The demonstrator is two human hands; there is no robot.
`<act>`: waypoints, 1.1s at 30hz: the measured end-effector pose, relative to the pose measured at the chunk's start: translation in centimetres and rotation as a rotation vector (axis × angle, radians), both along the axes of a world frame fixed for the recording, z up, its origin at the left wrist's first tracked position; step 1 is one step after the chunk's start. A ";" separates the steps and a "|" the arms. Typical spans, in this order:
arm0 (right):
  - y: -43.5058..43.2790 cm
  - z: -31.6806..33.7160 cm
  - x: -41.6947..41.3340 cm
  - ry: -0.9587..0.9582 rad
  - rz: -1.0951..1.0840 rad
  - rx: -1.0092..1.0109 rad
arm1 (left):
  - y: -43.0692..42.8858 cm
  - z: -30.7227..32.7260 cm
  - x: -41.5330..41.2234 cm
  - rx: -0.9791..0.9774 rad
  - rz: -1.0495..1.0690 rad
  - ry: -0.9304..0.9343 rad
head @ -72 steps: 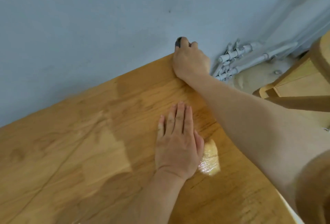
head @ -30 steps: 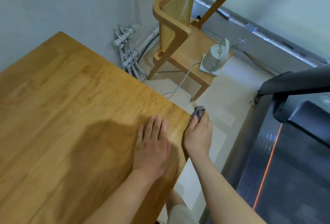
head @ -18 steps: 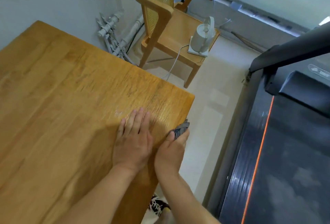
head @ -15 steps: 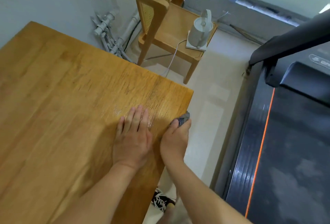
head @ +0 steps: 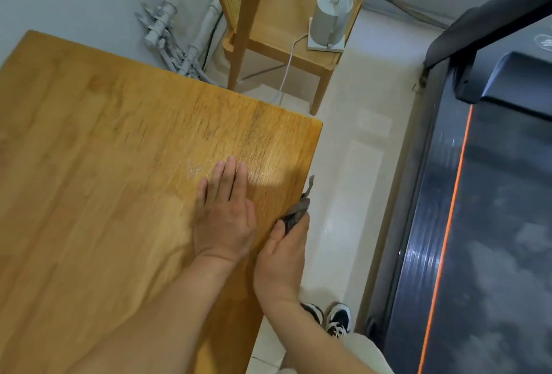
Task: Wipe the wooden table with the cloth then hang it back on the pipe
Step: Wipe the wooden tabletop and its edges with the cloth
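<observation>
The wooden table (head: pixel 104 164) fills the left half of the view, its right edge running down past my hands. My left hand (head: pixel 225 212) lies flat on the top near that edge, fingers together, holding nothing. My right hand (head: pixel 282 254) is at the table's right edge, closed around a small dark grey cloth (head: pixel 298 209) that sticks out above the fingers against the edge. White pipes (head: pixel 167 36) run along the wall past the table's far corner.
A wooden chair (head: pixel 268 24) stands beyond the table with a white kettle (head: pixel 331 15) and its cord on the seat. A black treadmill (head: pixel 493 194) with an orange stripe takes up the right side. My shoes (head: pixel 337 318) are on the pale floor between.
My right hand has carried the cloth from the far wall corner along the table's right edge toward me. My left hand stays flat on the table beside it.
</observation>
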State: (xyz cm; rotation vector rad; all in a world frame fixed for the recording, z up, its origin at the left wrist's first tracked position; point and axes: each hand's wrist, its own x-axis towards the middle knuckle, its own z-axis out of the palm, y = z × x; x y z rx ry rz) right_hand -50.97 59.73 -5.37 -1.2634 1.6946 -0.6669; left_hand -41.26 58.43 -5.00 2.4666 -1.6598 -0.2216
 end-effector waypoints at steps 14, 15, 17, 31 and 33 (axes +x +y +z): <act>-3.3 -0.8 0.3 0.118 -0.016 -0.017 | 2.5 0.1 0.1 -0.103 -0.046 0.115; -0.1 -1.1 0.0 0.085 0.002 -0.047 | 4.1 0.2 0.0 -0.098 -0.065 0.110; 6.5 -1.1 -0.7 0.022 0.044 -0.044 | 8.3 0.3 -0.6 -0.077 -0.079 0.086; 7.4 0.3 -1.1 0.010 0.021 0.043 | 26.2 0.4 -3.9 0.017 0.014 0.017; 6.3 0.0 -0.4 0.010 -0.010 0.032 | 26.2 0.3 -3.6 0.011 0.020 0.014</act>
